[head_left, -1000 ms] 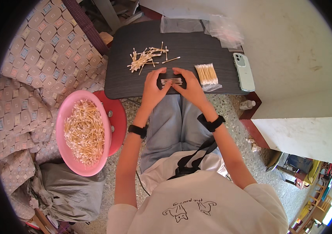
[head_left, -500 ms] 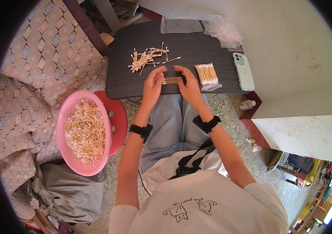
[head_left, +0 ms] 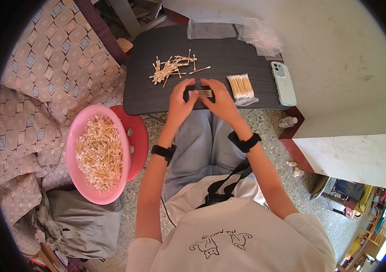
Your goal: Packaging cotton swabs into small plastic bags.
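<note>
A glossy pink plastic basin [head_left: 94, 154], oval and deep, sits at the person's left on a red stool [head_left: 137, 140], heaped with pale wooden-stemmed cotton swabs. Beyond it, a dark tabletop [head_left: 147, 90] with fine ribbed grain carries a loose, crisscrossed pile of swabs [head_left: 171, 68].

Near the table's front edge, a small flat bundle of cotton swabs [head_left: 200, 93] lies with its stems side by side and its white tips lined up at both ends. The left hand [head_left: 180, 100] presses its curled fingertips against the bundle's left end; the right hand [head_left: 220, 100] does the same at the right end, so both hands squeeze it between them, fingers bent and close together.

Further right rest a neat bagged stack of swabs [head_left: 241, 86] and a pale green smartphone [head_left: 283, 83], with clear plastic bags [head_left: 256, 34] at the table's far edge.
</note>
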Available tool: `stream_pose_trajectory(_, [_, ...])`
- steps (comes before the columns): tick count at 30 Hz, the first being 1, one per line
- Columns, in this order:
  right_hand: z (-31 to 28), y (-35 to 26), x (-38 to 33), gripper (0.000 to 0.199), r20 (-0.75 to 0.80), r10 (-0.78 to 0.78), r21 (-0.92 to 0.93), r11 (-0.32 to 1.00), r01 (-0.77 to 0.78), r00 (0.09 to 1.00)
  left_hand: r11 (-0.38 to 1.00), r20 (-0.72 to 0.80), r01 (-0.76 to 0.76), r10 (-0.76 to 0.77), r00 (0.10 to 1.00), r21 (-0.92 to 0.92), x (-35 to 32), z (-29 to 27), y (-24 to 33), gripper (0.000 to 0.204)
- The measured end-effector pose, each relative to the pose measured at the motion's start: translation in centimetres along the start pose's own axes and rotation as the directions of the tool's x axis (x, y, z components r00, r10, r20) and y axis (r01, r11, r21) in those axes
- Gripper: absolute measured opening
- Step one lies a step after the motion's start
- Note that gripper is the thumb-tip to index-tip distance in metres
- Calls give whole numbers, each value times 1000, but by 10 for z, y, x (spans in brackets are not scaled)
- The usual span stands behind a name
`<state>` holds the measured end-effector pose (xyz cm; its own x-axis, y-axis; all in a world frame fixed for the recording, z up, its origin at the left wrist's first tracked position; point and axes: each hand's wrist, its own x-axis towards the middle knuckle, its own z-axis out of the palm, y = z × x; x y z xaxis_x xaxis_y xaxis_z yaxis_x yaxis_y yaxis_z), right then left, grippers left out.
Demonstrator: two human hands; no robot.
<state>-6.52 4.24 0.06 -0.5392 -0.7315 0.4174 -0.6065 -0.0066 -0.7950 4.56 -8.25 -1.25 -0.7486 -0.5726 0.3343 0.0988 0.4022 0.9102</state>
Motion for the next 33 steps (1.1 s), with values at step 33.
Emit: stream_pose_trajectory(33, [-5,2,3,13,171,-315,-460,812,359,933,688,244,-311,197,950,655,0,1,18,11])
